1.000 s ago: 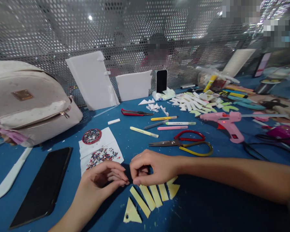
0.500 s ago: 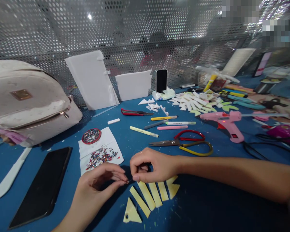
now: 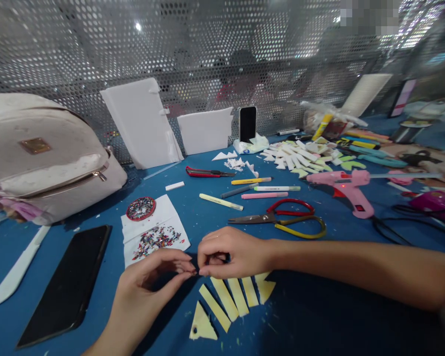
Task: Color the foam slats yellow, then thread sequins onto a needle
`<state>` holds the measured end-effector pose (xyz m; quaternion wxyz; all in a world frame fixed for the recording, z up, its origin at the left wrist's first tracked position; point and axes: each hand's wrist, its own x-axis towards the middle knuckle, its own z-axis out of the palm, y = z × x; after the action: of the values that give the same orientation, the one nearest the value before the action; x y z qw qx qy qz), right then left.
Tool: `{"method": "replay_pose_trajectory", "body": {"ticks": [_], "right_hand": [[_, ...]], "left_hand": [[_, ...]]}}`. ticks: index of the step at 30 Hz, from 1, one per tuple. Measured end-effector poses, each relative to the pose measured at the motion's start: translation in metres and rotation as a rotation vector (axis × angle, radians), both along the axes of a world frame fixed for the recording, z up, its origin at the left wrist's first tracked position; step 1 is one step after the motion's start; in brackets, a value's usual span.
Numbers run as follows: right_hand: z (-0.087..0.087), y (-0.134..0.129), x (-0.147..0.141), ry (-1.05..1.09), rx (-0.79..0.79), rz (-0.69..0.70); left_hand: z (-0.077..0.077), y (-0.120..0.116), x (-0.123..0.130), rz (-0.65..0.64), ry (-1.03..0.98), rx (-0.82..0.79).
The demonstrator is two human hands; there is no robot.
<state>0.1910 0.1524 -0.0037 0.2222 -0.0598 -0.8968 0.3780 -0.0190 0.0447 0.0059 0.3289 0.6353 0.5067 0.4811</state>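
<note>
Compared with the earlier frame, the fingertips of left hand (image 3: 138, 291) and right hand (image 3: 237, 252) sit slightly closer together, farther from the near edge of the table (image 3: 311, 321). Both pinches are narrow; whether they hold something, I cannot tell. The yellow strips (image 3: 225, 300) lie just nearside of the right hand, the nearer one, long axes slanting from far left toward near right. Beads (image 3: 157, 240) lie beyond the left hand, on white paper (image 3: 166, 210).

From the person's head, the one camera looked forward and down, close above the left hand (image 3: 153, 284) and right hand (image 3: 233, 253), across the blue table (image 3: 311, 324) to the perforated screen (image 3: 96, 44).
</note>
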Motion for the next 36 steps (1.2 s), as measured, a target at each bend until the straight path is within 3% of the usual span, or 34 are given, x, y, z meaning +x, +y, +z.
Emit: {"method": "replay_pose_trajectory", "body": {"ticks": [23, 36], "right_hand": [[0.0023, -0.0017, -0.0012, 0.015, -0.064, -0.066], [0.0003, -0.0006, -0.0012, -0.012, -0.038, -0.024]], "left_hand": [[-0.0009, 0.0016, 0.0022, 0.012, 0.015, 0.055], [-0.0053, 0.0028, -0.0026, 0.01, -0.005, -0.032]]}}
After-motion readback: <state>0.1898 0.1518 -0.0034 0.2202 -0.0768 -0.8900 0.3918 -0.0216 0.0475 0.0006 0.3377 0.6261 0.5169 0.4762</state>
